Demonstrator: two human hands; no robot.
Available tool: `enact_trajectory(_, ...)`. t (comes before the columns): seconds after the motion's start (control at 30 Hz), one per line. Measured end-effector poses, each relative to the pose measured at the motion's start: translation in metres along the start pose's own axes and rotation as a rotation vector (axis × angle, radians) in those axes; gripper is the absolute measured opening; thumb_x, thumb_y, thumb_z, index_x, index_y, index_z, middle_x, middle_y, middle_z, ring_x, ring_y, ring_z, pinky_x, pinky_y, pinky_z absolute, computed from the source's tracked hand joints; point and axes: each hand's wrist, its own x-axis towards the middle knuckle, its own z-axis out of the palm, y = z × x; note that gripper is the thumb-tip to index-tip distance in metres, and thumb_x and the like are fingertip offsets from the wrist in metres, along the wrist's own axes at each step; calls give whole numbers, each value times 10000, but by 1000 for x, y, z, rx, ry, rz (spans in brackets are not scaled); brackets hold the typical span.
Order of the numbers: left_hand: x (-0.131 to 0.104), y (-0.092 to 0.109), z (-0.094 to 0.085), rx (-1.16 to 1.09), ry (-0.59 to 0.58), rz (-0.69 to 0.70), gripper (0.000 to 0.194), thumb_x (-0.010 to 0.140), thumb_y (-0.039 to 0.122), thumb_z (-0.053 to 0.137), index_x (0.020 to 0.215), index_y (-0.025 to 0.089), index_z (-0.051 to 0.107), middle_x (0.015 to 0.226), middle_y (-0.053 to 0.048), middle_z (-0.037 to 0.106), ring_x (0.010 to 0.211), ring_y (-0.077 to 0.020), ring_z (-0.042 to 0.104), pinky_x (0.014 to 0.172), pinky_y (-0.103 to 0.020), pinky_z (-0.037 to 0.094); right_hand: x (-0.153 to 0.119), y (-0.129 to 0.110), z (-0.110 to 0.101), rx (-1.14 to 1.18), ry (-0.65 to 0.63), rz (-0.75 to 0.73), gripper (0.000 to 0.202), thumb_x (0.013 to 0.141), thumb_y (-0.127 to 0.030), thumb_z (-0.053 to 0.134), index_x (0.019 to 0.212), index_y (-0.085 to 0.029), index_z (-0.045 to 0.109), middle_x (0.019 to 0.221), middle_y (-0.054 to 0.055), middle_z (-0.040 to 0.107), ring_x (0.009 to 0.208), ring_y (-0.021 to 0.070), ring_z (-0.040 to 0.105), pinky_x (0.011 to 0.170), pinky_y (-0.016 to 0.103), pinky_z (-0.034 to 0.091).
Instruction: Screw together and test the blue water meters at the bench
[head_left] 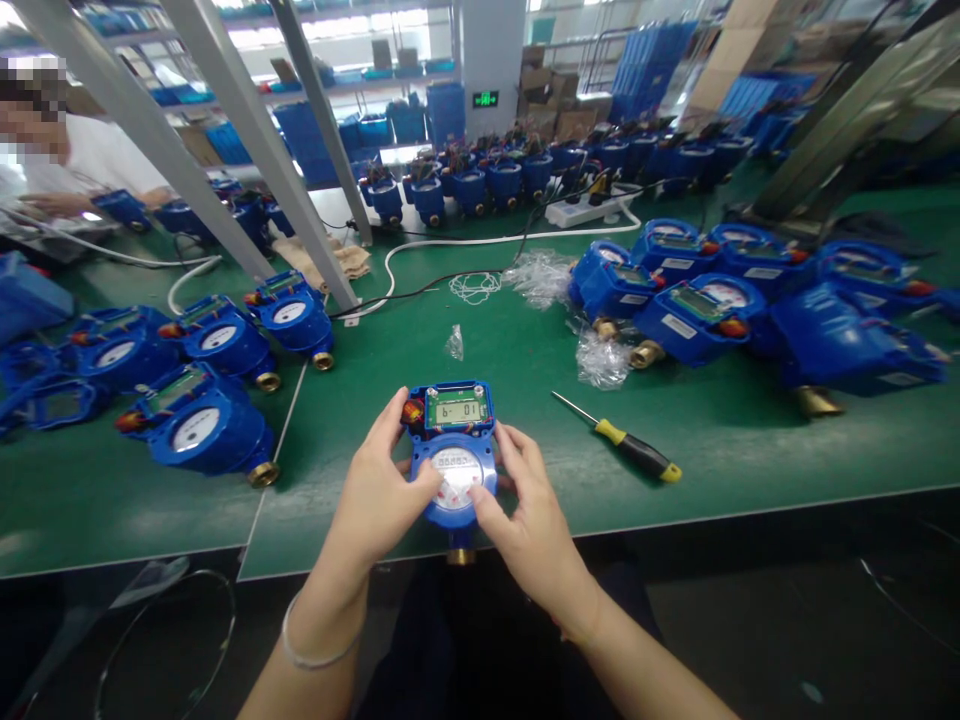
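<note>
- what do we see from the head view?
- our left grip (384,495) and right grip (529,522) are clamped on a blue meter (442,443), one from each side, with our thumbs (425,483) at the edges of its round dial (456,468).
- so it sits between our grips?
- yes, at the near edge of the tabletop (360,400); whether it rests there, we cannot tell. its screen (459,411) lies beyond our thumbs, and its brass end (460,556) points back toward us.
- and around us?
- right of our right grip lies a yellow-and-black screwdriver (637,453), apart from it. farther off on that side we have crumpled plastic (602,362) and assembled units (682,322). similar units (199,430) stand well left of our left grip. straight ahead lies a clear scrap (455,343).
</note>
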Motion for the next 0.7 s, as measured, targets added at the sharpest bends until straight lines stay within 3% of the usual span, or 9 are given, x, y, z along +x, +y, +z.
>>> enact_trajectory(0.1, -1, -2, 0, -22, -22, -6, 894, 705, 240, 669, 1532, 169, 339, 1542, -141, 435, 1373, -346, 485, 940, -432, 610, 1, -1, 1, -6, -1, 1, 676, 904, -370, 555, 1517, -143, 384, 1476, 167, 374, 1376, 294, 440, 1144, 453, 423)
enact_trajectory(0.23, 0, -3, 2, 20, 45, -2, 833, 727, 286, 700, 1497, 173, 403, 1505, -153, 477, 1335, -364, 521, 912, -448, 621, 1, -2, 0, -23, -2, 13, 696, 896, -387, 547, 1524, -144, 372, 1473, 168, 374, 1372, 296, 443, 1151, 464, 410)
enact_trajectory(0.37, 1, -3, 0, -7, -8, 2, 886, 691, 217, 670, 1519, 168, 359, 1530, -151, 449, 1343, -353, 516, 918, -436, 620, 1, -2, 0, -24, -6, 15, 703, 895, -394, 544, 1528, -147, 366, 1470, 167, 376, 1370, 296, 448, 1144, 453, 418)
enact_trajectory(0.53, 0, -4, 0, -17, 28, 0, 833, 741, 307, 682, 1506, 169, 384, 1535, -149, 442, 1356, -358, 500, 922, -448, 618, 2, -2, 0, -32, -5, 14, 709, 890, -386, 543, 1519, -108, 372, 1470, 182, 376, 1362, 302, 447, 1154, 469, 404)
enact_trajectory(0.7, -1, -5, 0, -73, -18, -18, 870, 715, 252, 675, 1520, 180, 354, 1508, -164, 471, 1330, -373, 526, 942, -488, 604, 2, -3, 0, -37, -7, 10, 719, 887, -393, 540, 1521, -101, 367, 1472, 183, 377, 1374, 302, 431, 1169, 477, 384)
